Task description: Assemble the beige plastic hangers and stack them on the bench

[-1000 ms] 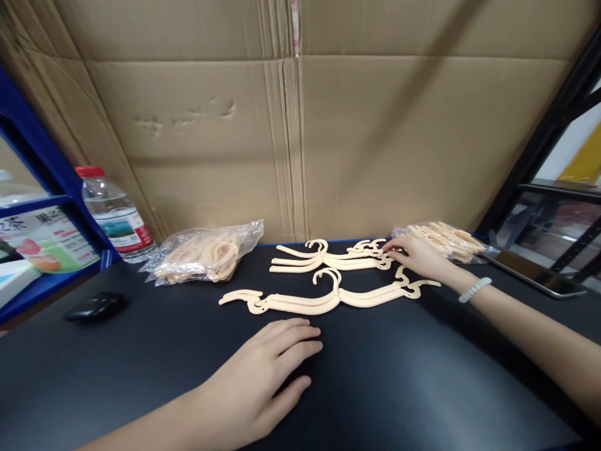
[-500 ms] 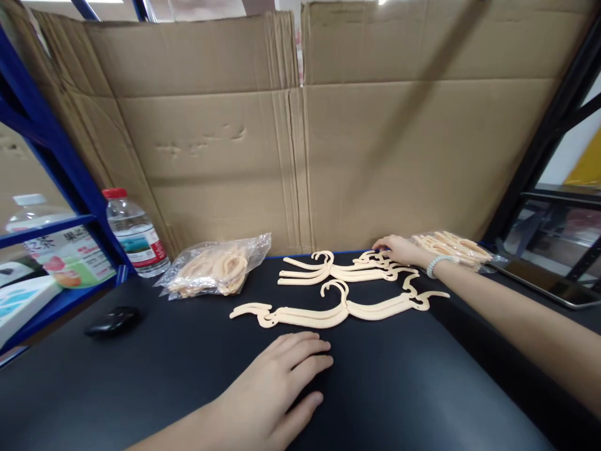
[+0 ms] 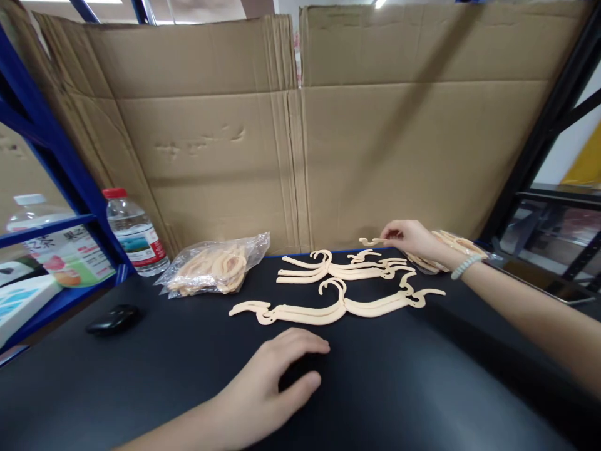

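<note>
My right hand (image 3: 410, 239) is raised near the back edge at the right, pinching a small cream hook piece (image 3: 370, 242). Below it lie more small cream pieces (image 3: 364, 255) beside a cream folding hanger (image 3: 357, 272), whose arms are laid close together. Nearer to me a second cream hanger (image 3: 310, 314) is spread out lengthwise, with a curved piece at each end. My left hand (image 3: 300, 369) rests on the black table in front of it, thumb and fingers apart, holding nothing.
A clear bag of cream parts (image 3: 211, 269) lies at the back left, another bag (image 3: 462, 243) behind my right wrist. A red-capped bottle (image 3: 136, 235) and a black mouse (image 3: 113, 319) are at the left. Cardboard (image 3: 211, 156) stands behind the table (image 3: 188, 369).
My right hand has lifted up and slightly right from the small pieces, with a hook piece now showing in its fingers. My left fingers have curled a little.
</note>
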Motion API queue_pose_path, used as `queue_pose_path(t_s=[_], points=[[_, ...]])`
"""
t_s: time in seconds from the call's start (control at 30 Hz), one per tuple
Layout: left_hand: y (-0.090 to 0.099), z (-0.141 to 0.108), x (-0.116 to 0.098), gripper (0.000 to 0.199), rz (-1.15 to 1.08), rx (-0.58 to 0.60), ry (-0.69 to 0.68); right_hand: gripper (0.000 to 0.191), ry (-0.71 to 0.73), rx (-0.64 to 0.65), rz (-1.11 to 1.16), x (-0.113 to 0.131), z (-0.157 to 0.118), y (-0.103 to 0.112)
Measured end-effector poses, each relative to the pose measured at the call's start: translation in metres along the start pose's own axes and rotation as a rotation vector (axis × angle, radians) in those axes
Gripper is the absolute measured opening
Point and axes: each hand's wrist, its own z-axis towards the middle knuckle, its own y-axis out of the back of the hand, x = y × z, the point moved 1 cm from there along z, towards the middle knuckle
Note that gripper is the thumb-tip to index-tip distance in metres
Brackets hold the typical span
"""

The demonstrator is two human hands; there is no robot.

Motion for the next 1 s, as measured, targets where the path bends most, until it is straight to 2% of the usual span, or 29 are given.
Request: queue_pose_path(t_s=[0.13,0.2,0.33,0.43,0.53,0.63,0.7,0.83,0.9,1.0], points=[[-0.004,0.006,-0.003,0.036,-0.769,-0.107,0.243,0.01,0.175,-0.061,0.114,0.062,-0.026,-0.017],[-0.006,0.008,-0.006,0.041,-1.047,-0.106,0.327,0.013,0.429,-0.13,0.252,0.098,-0.041,-0.029],[-0.008,0.011,-0.007,0.038,-1.225,-0.115,0.425,0.018,0.639,-0.149,0.352,0.153,-0.06,-0.05],[-0.009,0.013,-0.002,0.028,-1.252,-0.163,0.406,0.021,0.709,-0.131,0.397,0.172,-0.061,-0.057],[-0.009,0.013,0.003,0.025,-1.255,-0.232,0.392,0.025,0.687,-0.076,0.366,0.17,-0.051,-0.058],[-0.009,0.011,0.005,0.029,-1.281,-0.268,0.392,0.039,0.499,-0.015,0.246,0.143,-0.033,-0.058],[-0.008,0.01,0.006,0.03,-1.291,-0.252,0.38,0.032,0.322,0.045,0.125,0.116,-0.022,-0.06],[-0.007,0.008,0.007,0.033,-1.297,-0.198,0.385,0.014,0.215,0.095,0.067,0.069,-0.015,-0.07],[-0.007,0.008,0.007,0.033,-1.293,-0.191,0.377,0.008,0.199,0.107,0.067,0.059,-0.018,-0.074],[-0.007,0.009,0.007,0.029,-1.285,-0.199,0.338,0.005,0.191,0.112,0.071,0.06,-0.022,-0.079]])
